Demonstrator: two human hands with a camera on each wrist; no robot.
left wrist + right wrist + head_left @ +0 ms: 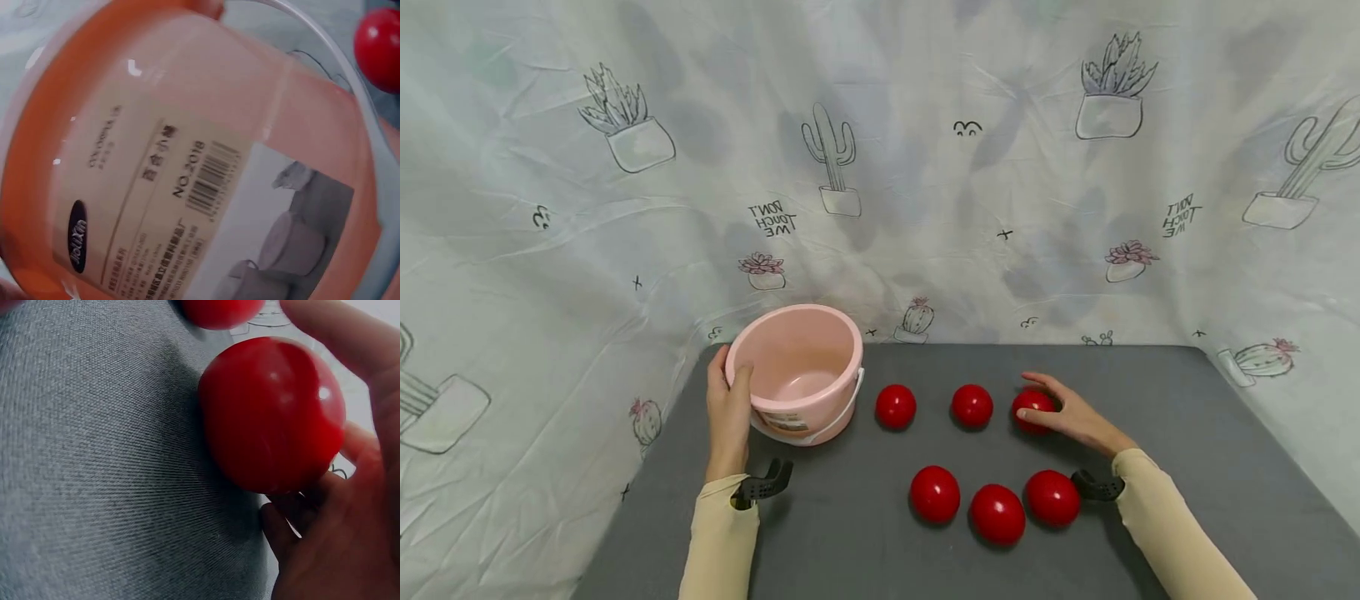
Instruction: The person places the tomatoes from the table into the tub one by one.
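Observation:
A pink plastic bucket (808, 417) with a white handle stands at the table's far left, its mouth facing up and toward me. My left hand (728, 412) grips its left rim, thumb inside and fingers outside. The left wrist view is filled by the bucket's printed label (187, 206). At the right, my right hand (1075, 417) is around a glossy red ball (1032, 410), which sits on the table. In the right wrist view, the thumb stands apart from that red ball (272, 415), while the other fingers lie beside and behind it, partly hidden.
Two more red balls, one nearer the bucket (896, 407) and one mid-row (972, 406), share the back row. Closer to me lie a left ball (935, 495), a middle ball (997, 515) and a right ball (1053, 498). A patterned curtain (880, 167) hangs behind the grey table (850, 542).

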